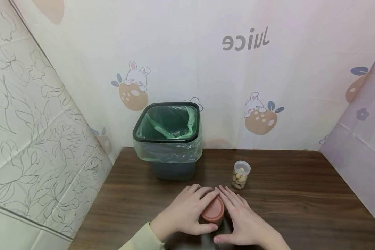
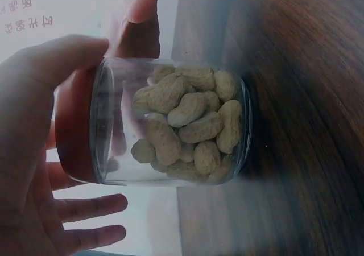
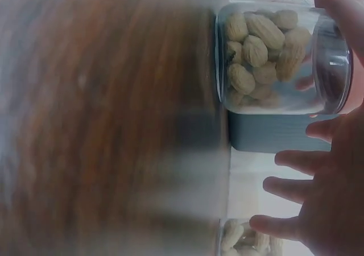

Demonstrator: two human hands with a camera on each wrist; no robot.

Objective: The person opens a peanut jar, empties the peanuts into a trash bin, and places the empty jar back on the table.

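A glass jar [image 2: 182,125] with a reddish-brown lid [image 1: 213,210] stands upright on the table, partly filled with unshelled peanuts [image 2: 199,125]. My left hand [image 1: 190,210] grips it around the lid, thumb on the near side and index finger along the far side. In the left wrist view, its other fingers [image 2: 94,207] stick out past the lid. To the right of the jar is my right hand [image 1: 242,218], fingers spread and fairly straight. The fingertips of both hands come together just beyond the lid. The jar's lower part is mostly hidden in the head view.
Behind the jar, to the left, stands a dark bin [image 1: 174,171] lined with a green plastic bag [image 1: 168,151]. A small clear container [image 1: 241,174] of peanuts stands beyond my right hand. The brown wooden table [image 1: 293,184] meets a printed curtain [image 1: 181,45] at the back.
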